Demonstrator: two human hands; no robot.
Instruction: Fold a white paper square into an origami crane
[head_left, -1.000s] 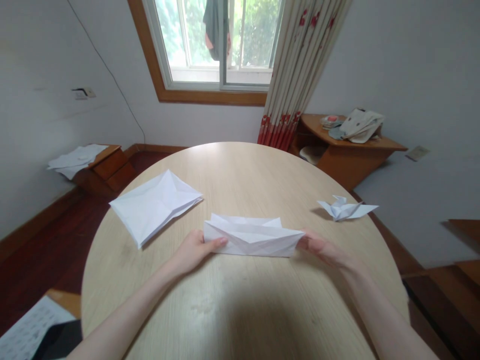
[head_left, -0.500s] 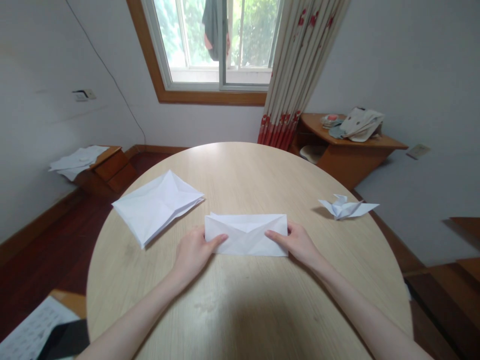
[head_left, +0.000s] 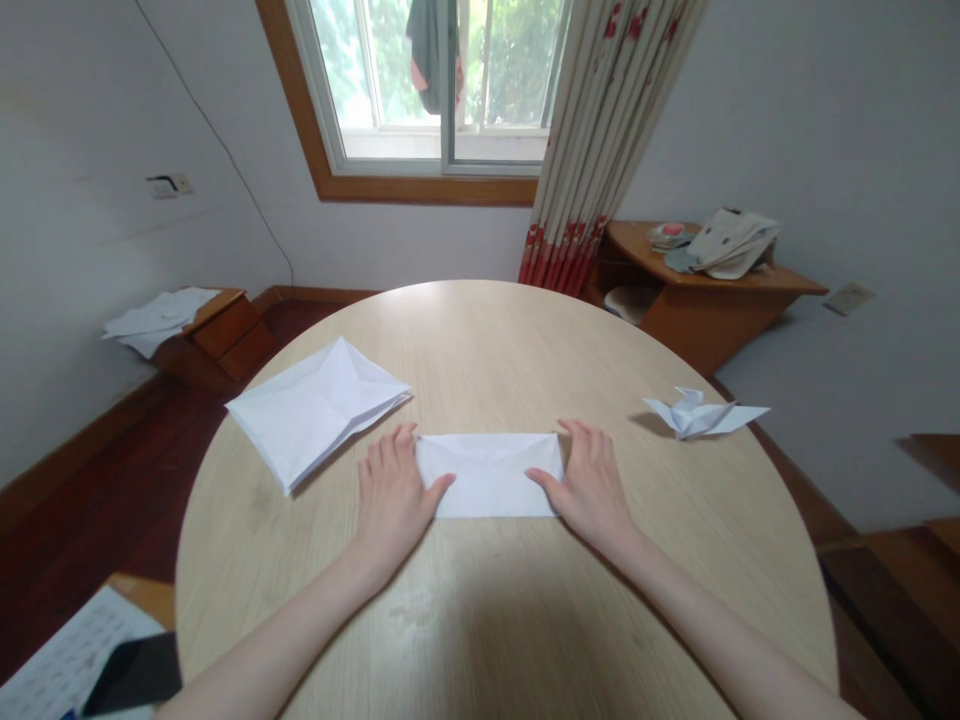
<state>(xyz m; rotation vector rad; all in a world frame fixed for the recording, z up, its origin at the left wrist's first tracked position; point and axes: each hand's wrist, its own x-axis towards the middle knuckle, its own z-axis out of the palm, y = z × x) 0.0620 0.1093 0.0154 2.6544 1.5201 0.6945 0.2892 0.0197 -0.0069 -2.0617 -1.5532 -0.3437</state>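
A folded white paper strip (head_left: 489, 478) lies flat across the middle of the round wooden table (head_left: 495, 350). At its left end is my left hand (head_left: 394, 500), fingers spread on the tabletop and thumb resting on the paper. My right hand (head_left: 596, 490) is at the right end in the same way, its thumb on the paper and its fingers apart. Neither hand is closed round the paper. Creased white sheets (head_left: 315, 410) lie to the left, and a folded paper bird (head_left: 694, 415) stands at the right.
A black phone (head_left: 135, 672) and a printed sheet (head_left: 79, 640) are at the lower left, beside the table. Beyond the table's right edge, a corner desk (head_left: 720, 300) holds a cloth bag (head_left: 731, 243). Papers (head_left: 161, 315) cover a low cabinet at left.
My hands have let go of the strip's ends, and their fingers have spread out beside it. The strip now lies flatter on the table. The view has shifted slightly.
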